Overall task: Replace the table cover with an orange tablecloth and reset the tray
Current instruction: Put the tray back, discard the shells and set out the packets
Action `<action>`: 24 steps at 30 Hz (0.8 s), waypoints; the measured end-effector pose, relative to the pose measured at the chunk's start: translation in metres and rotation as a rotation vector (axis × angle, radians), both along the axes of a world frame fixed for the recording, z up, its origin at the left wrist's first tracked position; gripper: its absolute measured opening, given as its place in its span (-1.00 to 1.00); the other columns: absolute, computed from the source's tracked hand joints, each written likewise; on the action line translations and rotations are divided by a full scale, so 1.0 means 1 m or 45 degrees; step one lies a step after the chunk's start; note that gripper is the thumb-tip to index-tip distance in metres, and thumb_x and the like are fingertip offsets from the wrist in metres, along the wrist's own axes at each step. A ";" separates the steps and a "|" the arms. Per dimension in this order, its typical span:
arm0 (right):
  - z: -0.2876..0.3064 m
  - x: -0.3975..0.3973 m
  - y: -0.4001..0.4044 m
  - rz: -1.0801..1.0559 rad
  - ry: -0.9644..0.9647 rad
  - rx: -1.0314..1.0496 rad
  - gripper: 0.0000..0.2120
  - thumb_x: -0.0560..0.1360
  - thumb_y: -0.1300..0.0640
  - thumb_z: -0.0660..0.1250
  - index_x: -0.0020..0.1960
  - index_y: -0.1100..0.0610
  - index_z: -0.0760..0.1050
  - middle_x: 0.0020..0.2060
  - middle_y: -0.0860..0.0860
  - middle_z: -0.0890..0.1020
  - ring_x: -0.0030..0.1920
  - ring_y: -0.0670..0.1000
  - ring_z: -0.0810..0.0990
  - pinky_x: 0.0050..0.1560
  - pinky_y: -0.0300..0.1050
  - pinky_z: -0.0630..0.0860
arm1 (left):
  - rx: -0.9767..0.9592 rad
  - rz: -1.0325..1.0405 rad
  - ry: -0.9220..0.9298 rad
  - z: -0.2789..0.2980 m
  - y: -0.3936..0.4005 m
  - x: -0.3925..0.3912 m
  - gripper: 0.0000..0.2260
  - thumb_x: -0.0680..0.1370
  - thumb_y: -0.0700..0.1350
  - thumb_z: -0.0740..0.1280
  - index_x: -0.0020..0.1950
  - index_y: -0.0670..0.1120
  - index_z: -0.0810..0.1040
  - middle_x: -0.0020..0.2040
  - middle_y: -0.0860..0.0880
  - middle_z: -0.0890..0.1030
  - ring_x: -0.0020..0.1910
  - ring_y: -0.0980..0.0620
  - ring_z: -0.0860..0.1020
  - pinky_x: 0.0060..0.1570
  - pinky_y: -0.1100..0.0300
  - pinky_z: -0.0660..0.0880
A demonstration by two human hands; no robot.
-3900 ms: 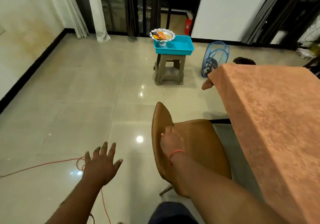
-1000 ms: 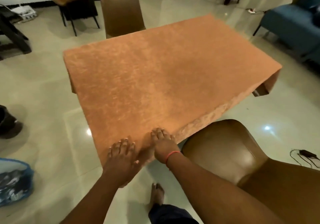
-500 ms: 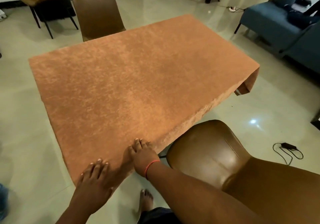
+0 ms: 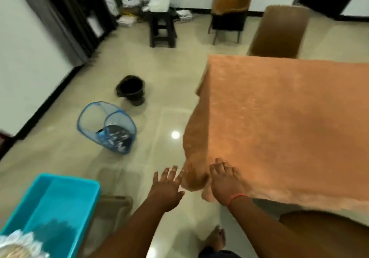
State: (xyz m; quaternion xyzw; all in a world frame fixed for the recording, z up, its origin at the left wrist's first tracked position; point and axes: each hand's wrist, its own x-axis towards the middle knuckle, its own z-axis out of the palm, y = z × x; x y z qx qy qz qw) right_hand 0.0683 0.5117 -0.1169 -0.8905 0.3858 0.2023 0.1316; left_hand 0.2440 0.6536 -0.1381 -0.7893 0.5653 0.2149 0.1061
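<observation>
Orange plush covers the whole table: the orange tablecloth lies flat across the top and drapes over the near corner, so the cover swap looks done, with only smoothing left. Left of both hands and nearer the person, the turquoise tray waits on a stool, a white scalloped dish at its corner; I judge it goes onto the cloth next. Beyond the hands on the floor stand a blue mesh basket with dark fabric inside, likely the removed cover, and a black bucket. The right hand lies flat on the cloth's corner, fingers straight, pressing and gripping nothing. The left hand hovers just beside the hanging corner, fingers spread, empty.
</observation>
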 end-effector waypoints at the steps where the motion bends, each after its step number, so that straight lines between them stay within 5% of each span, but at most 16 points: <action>1: 0.003 0.018 0.012 0.054 -0.005 -0.018 -0.39 0.57 -0.01 0.06 0.59 0.03 0.04 0.61 0.11 -0.02 0.57 0.24 0.01 0.50 0.29 0.06 | -0.018 0.066 -0.004 0.003 0.018 0.014 -0.36 0.61 0.24 0.05 0.61 0.10 -0.13 0.63 -0.04 -0.14 0.59 -0.13 -0.09 0.49 -0.26 -0.10; 8: 0.002 0.178 0.153 0.470 -0.079 -0.111 -0.41 0.64 -0.14 0.08 0.60 0.02 0.05 0.61 0.11 0.00 0.58 0.18 0.07 0.51 0.19 0.17 | -0.041 0.585 -0.052 0.008 0.224 0.136 -0.34 0.59 0.32 -0.01 0.61 0.11 -0.15 0.62 -0.02 -0.20 0.60 -0.13 -0.13 0.48 -0.28 -0.15; 11: -0.005 0.242 0.222 0.628 -0.084 -0.078 -0.38 0.64 -0.18 0.07 0.61 0.00 0.00 0.62 0.09 -0.05 0.59 0.16 0.03 0.53 0.16 0.15 | -0.029 0.808 -0.070 0.007 0.319 0.175 -0.26 0.49 0.40 -0.19 0.61 0.10 -0.15 0.62 -0.04 -0.22 0.59 -0.15 -0.15 0.47 -0.32 -0.16; 14: -0.008 0.298 0.293 0.830 -0.107 -0.053 -0.36 0.63 -0.19 0.07 0.62 0.00 -0.02 0.62 0.08 -0.05 0.60 0.16 0.03 0.54 0.17 0.12 | -0.018 1.030 -0.063 0.005 0.407 0.196 -0.30 0.56 0.37 -0.09 0.61 0.10 -0.18 0.61 -0.04 -0.25 0.59 -0.16 -0.17 0.46 -0.31 -0.15; 20: -0.017 0.367 0.380 1.128 -0.022 -0.033 -0.36 0.65 -0.19 0.04 0.63 0.01 -0.06 0.62 0.08 -0.11 0.60 0.15 -0.02 0.55 0.18 0.08 | -0.032 1.346 0.014 -0.009 0.499 0.208 -0.14 0.33 0.42 -0.35 0.61 0.12 -0.18 0.62 -0.05 -0.20 0.59 -0.20 -0.13 0.45 -0.33 -0.17; 24: -0.030 0.389 0.407 1.208 0.070 0.008 -0.37 0.64 -0.19 0.05 0.62 0.01 -0.03 0.62 0.08 -0.08 0.60 0.15 0.02 0.53 0.19 0.12 | -0.023 1.535 0.042 -0.020 0.526 0.207 -0.18 0.40 0.44 -0.27 0.61 0.11 -0.08 0.63 -0.05 -0.07 0.59 -0.18 -0.05 0.48 -0.31 -0.09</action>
